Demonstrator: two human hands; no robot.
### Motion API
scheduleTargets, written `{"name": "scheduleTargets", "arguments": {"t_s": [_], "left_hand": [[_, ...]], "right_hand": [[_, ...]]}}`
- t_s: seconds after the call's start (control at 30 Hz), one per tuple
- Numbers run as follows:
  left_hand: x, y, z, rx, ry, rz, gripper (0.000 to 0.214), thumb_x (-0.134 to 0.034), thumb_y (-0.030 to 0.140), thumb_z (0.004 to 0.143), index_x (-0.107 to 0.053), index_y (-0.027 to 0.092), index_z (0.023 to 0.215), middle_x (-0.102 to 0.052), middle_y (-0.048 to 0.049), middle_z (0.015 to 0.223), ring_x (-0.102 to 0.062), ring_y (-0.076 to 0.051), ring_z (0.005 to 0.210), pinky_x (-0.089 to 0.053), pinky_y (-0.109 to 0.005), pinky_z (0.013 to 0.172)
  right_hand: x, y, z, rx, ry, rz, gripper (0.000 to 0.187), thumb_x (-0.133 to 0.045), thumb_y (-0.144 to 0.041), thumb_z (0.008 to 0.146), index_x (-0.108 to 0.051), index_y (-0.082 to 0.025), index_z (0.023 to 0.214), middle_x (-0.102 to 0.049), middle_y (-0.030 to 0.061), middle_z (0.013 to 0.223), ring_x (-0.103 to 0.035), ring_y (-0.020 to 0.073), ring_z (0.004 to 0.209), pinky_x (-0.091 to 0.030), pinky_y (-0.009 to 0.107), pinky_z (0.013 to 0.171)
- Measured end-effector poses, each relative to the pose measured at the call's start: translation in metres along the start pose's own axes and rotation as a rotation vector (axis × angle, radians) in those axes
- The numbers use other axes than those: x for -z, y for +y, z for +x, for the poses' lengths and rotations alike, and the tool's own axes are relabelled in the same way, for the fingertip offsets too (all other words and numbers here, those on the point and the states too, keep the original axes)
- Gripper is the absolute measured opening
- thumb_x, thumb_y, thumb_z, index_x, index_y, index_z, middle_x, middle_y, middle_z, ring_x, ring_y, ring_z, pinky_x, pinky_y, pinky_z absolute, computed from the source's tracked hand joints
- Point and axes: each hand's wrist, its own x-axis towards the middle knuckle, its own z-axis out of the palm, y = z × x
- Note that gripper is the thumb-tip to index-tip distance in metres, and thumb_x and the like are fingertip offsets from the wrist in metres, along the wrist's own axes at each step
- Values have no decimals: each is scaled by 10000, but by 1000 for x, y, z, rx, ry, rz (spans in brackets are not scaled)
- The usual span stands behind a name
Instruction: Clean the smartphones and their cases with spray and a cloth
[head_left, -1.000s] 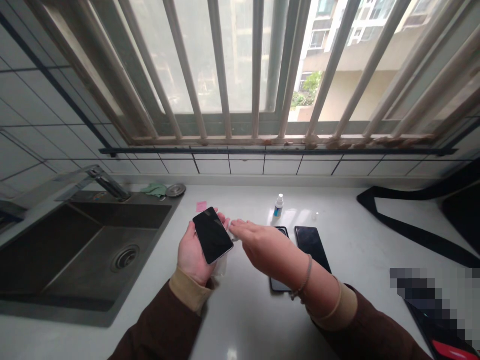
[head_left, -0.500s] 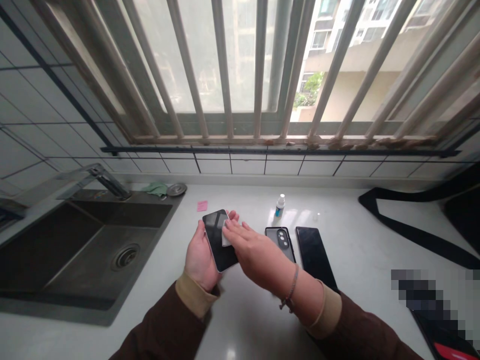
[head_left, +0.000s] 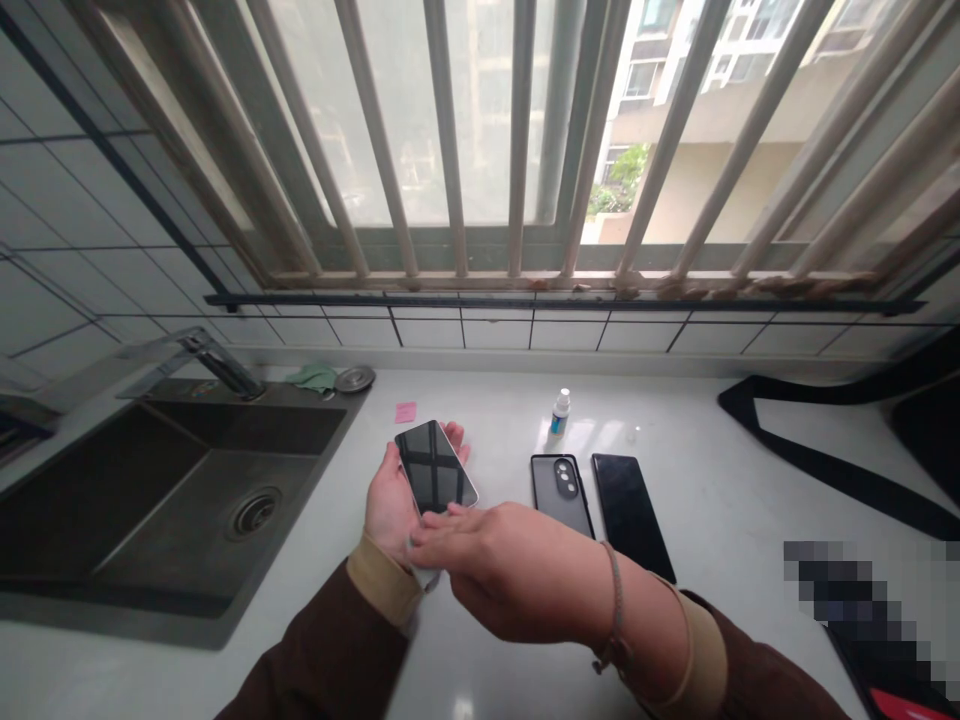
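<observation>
A smartphone (head_left: 433, 462) with a dark, glossy screen rests face up in my left hand (head_left: 391, 500), whose fingers curl around its far side. My right hand (head_left: 502, 560) is at the phone's near end, fingers stretched over its lower edge and palm down. Under those fingers a bit of white cloth (head_left: 426, 577) shows, mostly hidden by the hand. To the right, a phone case (head_left: 556, 490) with a camera cutout lies on the counter, beside a second black phone (head_left: 634, 515). Behind them stands a small white and blue bottle (head_left: 560, 412).
A steel sink (head_left: 187, 480) with a faucet (head_left: 221, 365) is at the left. A pink sticky note (head_left: 406, 412), a green cloth (head_left: 313, 377) and a metal drain cover (head_left: 354, 379) lie near it. A black strap (head_left: 825, 460) runs along the right. Barred windows rise behind the counter.
My right hand has slid with the cloth from the middle of the screen down to the phone's near end, uncovering most of the screen. The phone has tilted slightly.
</observation>
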Motion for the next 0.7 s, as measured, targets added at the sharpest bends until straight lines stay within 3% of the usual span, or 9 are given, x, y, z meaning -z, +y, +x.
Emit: {"name": "scheduleTargets", "arguments": {"t_s": [0.07,0.13,0.2,0.3,0.37,0.47,0.6,0.7], "left_hand": [[0,-4,-2,31,0,17,597,-334,487,1093,-658,54,1345,-715,-260,1289,-736,-325,1164,-593,-535,1024],[0,-7,-4,96,-17,42,629,-346,526,1085,-655,42,1339,-711,-270,1293,-736,-336,1160,-579,-557,1039],[1,-10,-6,183,-85,67,651,-353,548,1080,-643,35,1356,-702,-278,1312,-725,-347,1181,-567,-564,1051],[4,-13,-11,310,-211,83,627,-384,556,1074,-617,84,1415,-681,-268,1369,-684,-384,1256,-520,-651,1072],[5,-17,-14,395,-262,92,598,-417,547,1070,-602,117,1443,-681,-255,1380,-663,-400,1288,-495,-687,1078],[5,-27,-14,451,-299,76,533,-455,496,1075,-596,158,1462,-716,-213,1343,-668,-366,1294,-499,-601,1116],[3,-35,-10,309,-185,10,458,-408,389,1107,-600,148,1445,-785,-150,1190,-749,-269,1155,-511,-447,1137],[1,-31,-10,353,-142,54,545,-401,462,1098,-622,60,1392,-777,-196,1165,-765,-278,1096,-542,-421,1098]], "right_hand": [[13,0,-3,-50,7,132,453,-549,-105,960,-708,-250,1359,-799,42,1220,-766,186,1076,-577,300,1005],[24,7,-5,-162,106,238,426,-525,-100,959,-761,-264,1274,-830,9,1018,-779,159,884,-610,263,846],[31,21,-6,-310,317,286,414,-485,-109,977,-781,-255,1228,-825,16,1050,-772,166,936,-616,292,867],[31,42,-5,-515,648,202,392,-457,-182,1029,-752,-237,1281,-783,63,1250,-728,211,1169,-583,401,1039],[24,52,-4,-556,712,81,419,-433,-196,1051,-690,-209,1381,-762,107,1298,-712,232,1224,-573,438,1070],[8,61,-1,-408,534,-117,481,-420,-103,1027,-599,-141,1472,-672,171,1440,-640,252,1352,-532,464,1140],[-10,61,5,-206,200,-292,553,-457,-9,966,-555,-107,1501,-561,181,1559,-491,266,1495,-365,526,1274],[-9,51,6,-137,103,-279,541,-475,-43,976,-544,-97,1509,-528,169,1590,-469,267,1509,-300,529,1305]]}}
